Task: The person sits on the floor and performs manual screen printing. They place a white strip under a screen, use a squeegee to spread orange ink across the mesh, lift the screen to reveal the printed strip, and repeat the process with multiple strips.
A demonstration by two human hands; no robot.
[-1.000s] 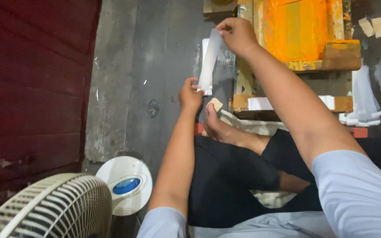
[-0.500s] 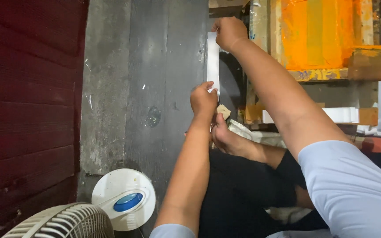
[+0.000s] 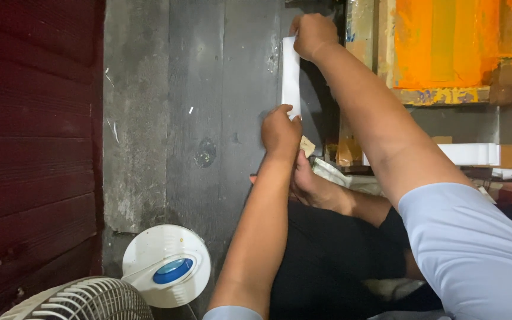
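Note:
A narrow white sheet (image 3: 291, 74) is stretched between my two hands above the dark grey floor. My right hand (image 3: 314, 34) grips its far end, close to the orange-stained wooden frame (image 3: 440, 44). My left hand (image 3: 280, 131) pinches the near end. Just below my left hand lies my bare foot (image 3: 318, 186), with my legs in black trousers folded under me.
A white fan with a round base (image 3: 167, 265) and a grille (image 3: 78, 301) stands at the lower left. A dark red wall (image 3: 31, 136) runs along the left. White pieces and wooden blocks (image 3: 472, 154) lie at the right beside the frame.
The view has shifted, so the hands and sheet sit further left and lower. The sheet, bent and loose a second ago, is now held straight between both hands.

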